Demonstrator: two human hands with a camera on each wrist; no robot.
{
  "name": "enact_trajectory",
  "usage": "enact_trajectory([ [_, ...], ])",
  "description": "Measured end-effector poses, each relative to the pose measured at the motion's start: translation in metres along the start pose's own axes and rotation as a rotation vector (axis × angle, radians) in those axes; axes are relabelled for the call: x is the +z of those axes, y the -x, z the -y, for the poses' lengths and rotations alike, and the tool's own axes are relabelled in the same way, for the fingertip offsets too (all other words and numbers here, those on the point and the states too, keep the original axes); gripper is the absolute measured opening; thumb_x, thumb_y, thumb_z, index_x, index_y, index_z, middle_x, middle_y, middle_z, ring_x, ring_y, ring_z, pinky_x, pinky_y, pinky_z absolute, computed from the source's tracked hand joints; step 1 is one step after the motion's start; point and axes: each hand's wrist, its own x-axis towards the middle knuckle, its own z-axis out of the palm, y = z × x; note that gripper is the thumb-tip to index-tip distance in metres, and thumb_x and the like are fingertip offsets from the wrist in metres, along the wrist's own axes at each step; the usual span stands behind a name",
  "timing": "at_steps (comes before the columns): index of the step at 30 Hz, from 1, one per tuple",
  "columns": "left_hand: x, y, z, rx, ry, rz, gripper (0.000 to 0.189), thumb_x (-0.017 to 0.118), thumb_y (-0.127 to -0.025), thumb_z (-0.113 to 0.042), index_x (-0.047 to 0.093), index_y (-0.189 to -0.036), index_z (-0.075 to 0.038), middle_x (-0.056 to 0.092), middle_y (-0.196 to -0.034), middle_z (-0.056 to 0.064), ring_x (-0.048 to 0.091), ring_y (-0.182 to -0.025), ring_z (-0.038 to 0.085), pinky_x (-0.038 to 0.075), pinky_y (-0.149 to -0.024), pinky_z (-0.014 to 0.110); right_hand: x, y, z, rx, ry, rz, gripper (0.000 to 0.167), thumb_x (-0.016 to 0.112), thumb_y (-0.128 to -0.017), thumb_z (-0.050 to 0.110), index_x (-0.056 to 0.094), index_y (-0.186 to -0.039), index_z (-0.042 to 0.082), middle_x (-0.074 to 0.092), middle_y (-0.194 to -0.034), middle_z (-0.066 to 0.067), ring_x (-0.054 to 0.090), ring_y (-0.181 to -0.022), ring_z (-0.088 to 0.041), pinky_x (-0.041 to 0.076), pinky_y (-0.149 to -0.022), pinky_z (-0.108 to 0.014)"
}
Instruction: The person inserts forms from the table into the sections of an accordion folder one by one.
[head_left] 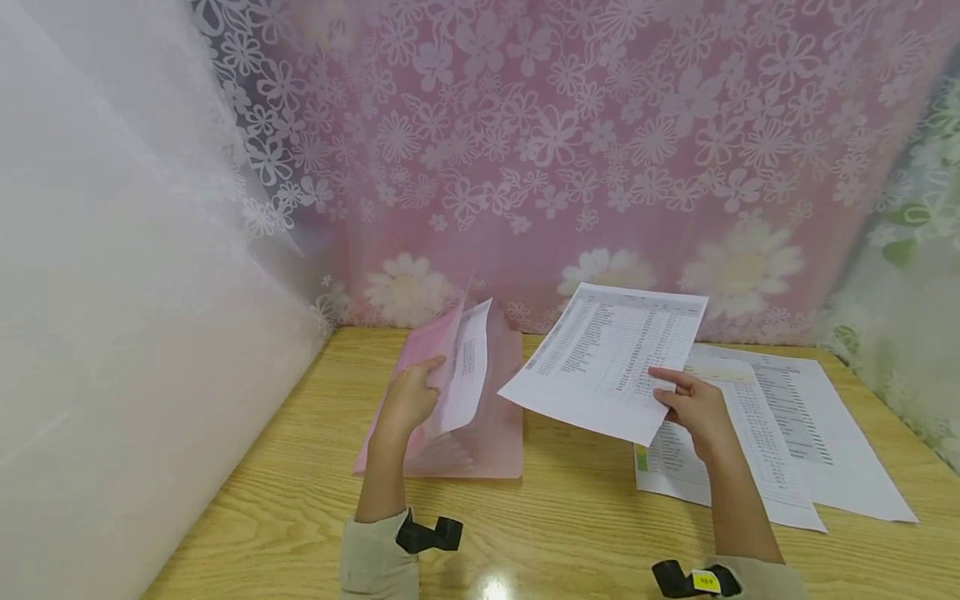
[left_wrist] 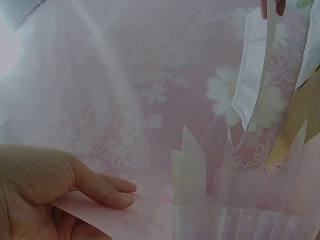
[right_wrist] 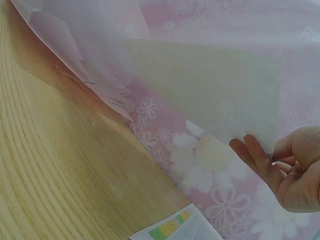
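Observation:
A pink translucent expanding file folder [head_left: 504,442] stands opened on the wooden table, left of centre. My left hand [head_left: 408,400] pinches its pink cover [left_wrist: 145,205] between thumb and fingers, holding it back toward the left. Inside the folder a printed sheet [head_left: 471,367] leans upright beside the clear dividers [left_wrist: 190,175]. My right hand [head_left: 699,412] pinches another printed sheet [head_left: 615,358] by its right edge, in the air right of the folder. In the right wrist view, the blank back of that sheet [right_wrist: 215,90] shows, with fingertips [right_wrist: 255,147] against it.
Right of the folder, printed papers [head_left: 817,400] lie overlapping on the wooden table [head_left: 262,500], partly beneath my right arm. A pink floral curtain [head_left: 525,150] hangs behind the table, and a whitish sheet [head_left: 135,250] hangs at the left.

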Motion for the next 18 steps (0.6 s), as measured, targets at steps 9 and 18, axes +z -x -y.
enact_trajectory([
  [9,-0.001,0.0,0.001,0.008,0.009,-0.006,0.049,0.052,-0.084,0.01,0.05,-0.131,-0.002,0.054,-0.121,0.018,0.027,-0.039,0.006,0.029,-0.039,0.017,0.0,0.027,0.045,0.016,-0.083,0.108,0.042,0.063,-0.087,0.013,0.055,-0.129,0.009,0.059,-0.119,-0.014,0.062,-0.092,-0.023,0.052,-0.068,-0.032],
  [18,-0.001,0.001,0.002,0.012,0.015,-0.006,0.048,0.052,-0.084,0.009,0.049,-0.131,-0.001,0.056,-0.116,0.02,0.027,-0.038,0.006,0.028,-0.038,0.016,0.007,0.039,0.063,0.022,0.016,0.057,0.045,0.063,-0.088,0.018,0.053,-0.13,0.006,0.058,-0.12,-0.015,0.063,-0.087,-0.015,0.052,-0.068,-0.028],
])
